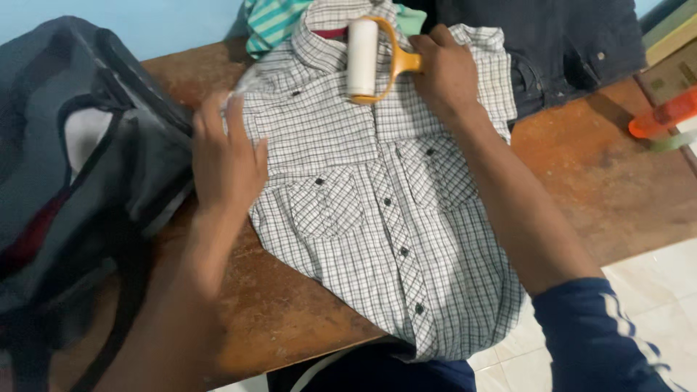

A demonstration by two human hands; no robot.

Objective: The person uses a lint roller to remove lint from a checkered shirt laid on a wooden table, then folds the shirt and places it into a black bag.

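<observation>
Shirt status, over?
Left hand flat on checked shirt. Right hand grips lint roller at collar. Bag touching the left edge.

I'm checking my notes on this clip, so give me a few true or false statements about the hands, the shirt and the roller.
1. The right hand grips the lint roller by its orange handle. True.
2. The roller rests near the checked shirt's hem. False: it sits near the collar.
3. The left hand presses on the shirt's edge. True.
4. The shirt lies on the tiled floor. False: it lies on the wooden table.
</observation>
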